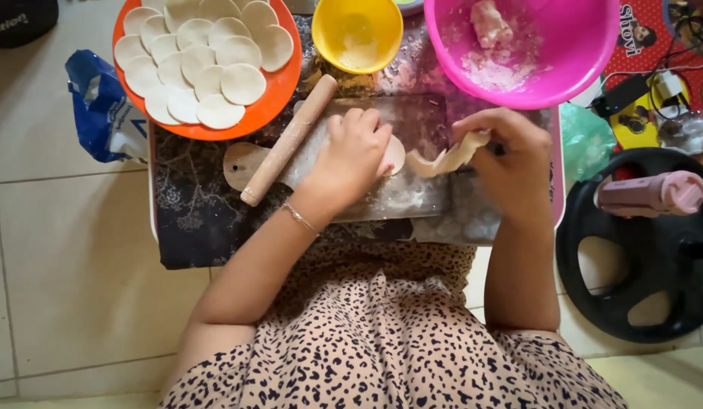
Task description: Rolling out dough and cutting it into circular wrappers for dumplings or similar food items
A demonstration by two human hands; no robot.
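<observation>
Now I see my left hand curled, fingers pressed on a flat round dough disc on the floury board; my right hand pinches a ragged dough strip just beside it.

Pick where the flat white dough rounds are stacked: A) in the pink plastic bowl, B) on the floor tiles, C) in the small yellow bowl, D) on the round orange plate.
D: the flat white dough rounds lie overlapping on the round orange plate at the upper left, beside the wooden rolling pin; the pink plastic bowl holds only a lump and flour, and the small yellow bowl holds no rounds.
</observation>
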